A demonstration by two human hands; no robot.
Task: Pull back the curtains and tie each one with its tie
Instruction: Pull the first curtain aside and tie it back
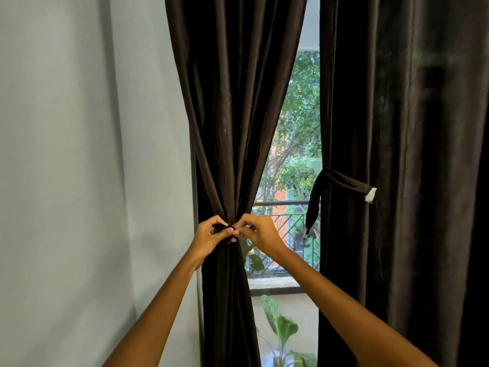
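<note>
A: Left hand (211, 234): fingers curled, pinching at the waist of the left curtain (232, 102). Right hand (255, 233): same, fingertips pinched, meeting the left at one point on the gathered cloth.

B: What do they pinch?

A: Most likely the ends of that curtain's tie; it is as dark as the cloth and hidden under the fingers, so I cannot tell for sure. Curtain: drawn back toward the wall (79, 154), bunched narrow at the hands, flaring above and below.

B: Step in hand?

A: Fastening, by my reading. To do it well: keep the bundle squeezed tight while the ends join, hold both ends level, and check that no fold slips out on the window side before letting go.

B: Other curtain?

A: Right curtain (397, 154): hangs straight, not gathered. Its tie (341, 180): looped round the inner edge, one end with a pale tab lying on the cloth, the other dangling loose in front of the window (293, 154). Not fastened; that half of the task remains.

B: Surroundings?

A: Railing (280, 203) and trees beyond the glass; plant (280, 327) low down between the curtains.

B: Obstructions?

A: Nothing blocks the hands. The plant stands near the left curtain's foot and may brush the hem.
</note>
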